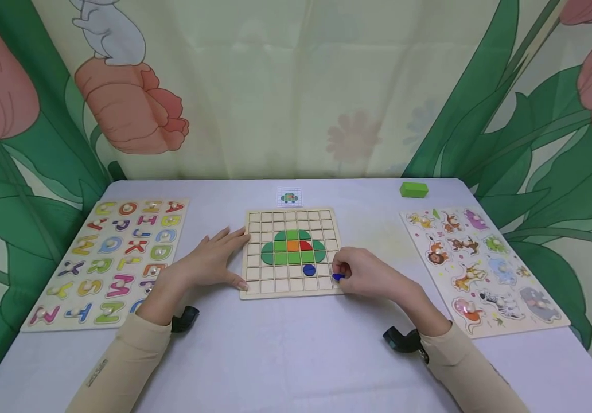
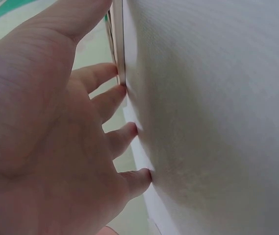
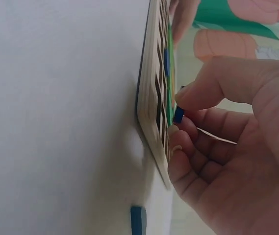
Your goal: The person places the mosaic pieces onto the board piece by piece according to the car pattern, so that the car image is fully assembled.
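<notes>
A wooden grid board lies mid-table, with green, orange and red pieces forming a rounded shape in its cells. Below that shape sits a blue round piece. Fingers spread, my left hand rests along the board's left edge, its thumb at the lower left corner. At the lower right edge, my right hand pinches a small blue piece between thumb and index finger. Another blue piece lies on the tablecloth beside the board in the right wrist view; the head view does not show it clearly.
A small pattern card lies behind the board. To the left is an alphabet puzzle board, to the right an animal puzzle board. One green block stands at the back right, near the printed curtain.
</notes>
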`<action>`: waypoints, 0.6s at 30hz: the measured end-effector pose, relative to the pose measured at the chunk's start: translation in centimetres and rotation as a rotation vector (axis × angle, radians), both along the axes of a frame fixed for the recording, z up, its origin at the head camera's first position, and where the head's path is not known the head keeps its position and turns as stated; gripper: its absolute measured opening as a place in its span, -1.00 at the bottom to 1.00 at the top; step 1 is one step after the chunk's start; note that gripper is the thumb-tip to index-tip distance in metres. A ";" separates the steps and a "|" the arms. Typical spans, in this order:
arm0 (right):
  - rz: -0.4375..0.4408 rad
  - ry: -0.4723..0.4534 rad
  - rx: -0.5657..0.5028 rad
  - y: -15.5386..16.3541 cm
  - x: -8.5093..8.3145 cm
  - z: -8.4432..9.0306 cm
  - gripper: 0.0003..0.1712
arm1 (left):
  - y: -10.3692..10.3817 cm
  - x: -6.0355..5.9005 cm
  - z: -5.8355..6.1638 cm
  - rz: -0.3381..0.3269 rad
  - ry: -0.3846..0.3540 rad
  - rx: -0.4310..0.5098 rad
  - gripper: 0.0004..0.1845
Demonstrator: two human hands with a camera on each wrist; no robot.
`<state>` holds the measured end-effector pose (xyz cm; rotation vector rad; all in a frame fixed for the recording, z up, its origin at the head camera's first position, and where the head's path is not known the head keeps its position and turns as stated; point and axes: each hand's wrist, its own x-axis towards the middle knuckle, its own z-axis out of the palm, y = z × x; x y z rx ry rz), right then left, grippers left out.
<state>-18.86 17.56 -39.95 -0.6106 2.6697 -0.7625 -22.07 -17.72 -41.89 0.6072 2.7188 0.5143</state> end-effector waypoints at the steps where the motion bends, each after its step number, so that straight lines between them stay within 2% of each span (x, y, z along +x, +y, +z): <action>1: 0.006 0.002 -0.003 -0.3 0.0 0.0 -0.79 | 0.0 0.0 -0.1 0.000 0.000 -0.001 0.29; 10: 0.072 0.036 -0.016 -3.7 -0.5 0.0 -0.81 | -0.4 0.2 -0.1 0.001 0.009 0.002 0.29; 18: 0.138 0.142 0.016 -6.6 -1.0 0.1 -0.83 | -0.1 0.0 -0.1 -0.013 0.004 0.010 0.28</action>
